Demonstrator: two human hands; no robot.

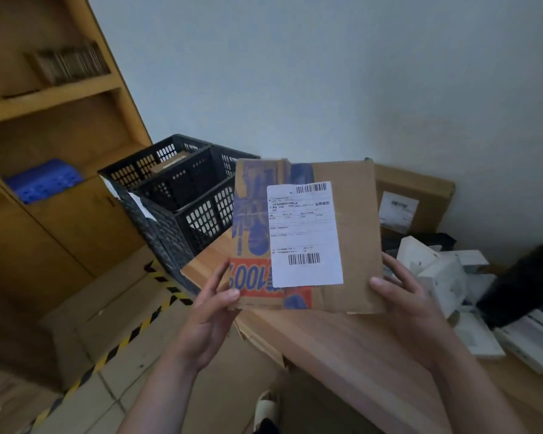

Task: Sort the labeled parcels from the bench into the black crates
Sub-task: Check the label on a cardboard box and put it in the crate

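Cardboard parcel [351, 220], flat and squarish, is held up above the near edge of the wooden bench [351, 349] with its white label [304, 233] facing the camera. Left hand [210, 317] grips the lower left corner, thumb on the front face over the red print and the other fingers hidden behind; right hand [411, 305] holds the lower right edge, thumb pressed on the front, fingers curled round the back. To do this step well, I judge the label should be kept square to the eyes and read fully before the parcel goes left to the black crates [182, 195], 3 open-topped perforated plastic bins in a row at the far left end of the bench. Its corrugated board looks stiff, taped, partly printed in blue. More parcels [445, 286], white and black, lie heaped at the right.
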